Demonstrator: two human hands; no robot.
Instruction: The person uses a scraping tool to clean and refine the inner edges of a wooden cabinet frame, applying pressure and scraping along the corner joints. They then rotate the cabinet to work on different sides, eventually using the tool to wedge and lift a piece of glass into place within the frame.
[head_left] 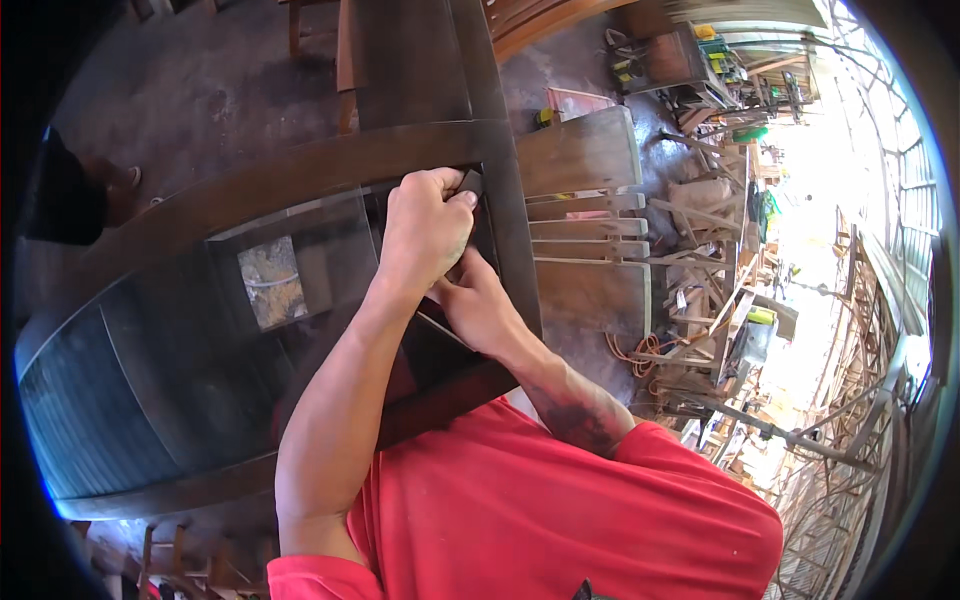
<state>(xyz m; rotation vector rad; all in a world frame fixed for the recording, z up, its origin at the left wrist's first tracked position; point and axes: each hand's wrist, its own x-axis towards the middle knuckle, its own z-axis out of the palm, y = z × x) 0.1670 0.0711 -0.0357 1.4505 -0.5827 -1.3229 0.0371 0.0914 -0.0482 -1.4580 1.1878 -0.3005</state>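
A dark brown wooden frame [300,185] with dark glossy panes [190,350] lies before me. My left hand [428,228] is closed in a fist at the frame's inner far right corner. A small dark piece [471,184] shows at its thumb and forefinger; its kind is not clear. Just below, my right hand [482,305] reaches in beneath the left wrist. Its fingers are bent and partly hidden, so what they hold or touch cannot be made out. A thin pale edge [445,330] runs beside the right hand, inside the frame.
Right of the frame stand slatted wooden pieces [590,285]. An orange cord [640,352] lies coiled on the floor. Wooden stands and timber [700,240] fill the right side. A cluttered workbench [680,60] is at the far right. Another person's leg [115,190] shows at the left.
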